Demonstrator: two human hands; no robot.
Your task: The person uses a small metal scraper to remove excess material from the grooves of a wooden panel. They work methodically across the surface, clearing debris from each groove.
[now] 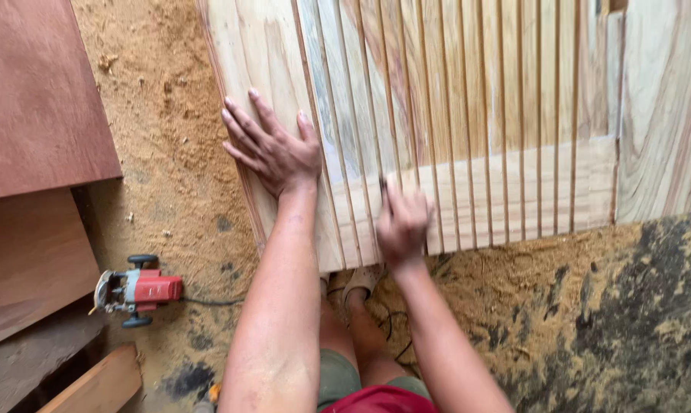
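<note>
Left hand (273,149) flat, fingers spread, on panel (468,115); right hand (401,222) closed round small dark tool (383,186), tip in groove running lengthwise away from body.

The floor (170,130) is covered with loose sawdust, with dark bare patches at the lower right. A pale fluted wooden panel (475,115) lies flat on it. Reddish-brown boards (32,99) lie stacked at the left edge. A red router (135,291) rests on its side near the boards, its black cord (212,303) trailing across the sawdust. A light plank (101,386) lies at the lower left
</note>
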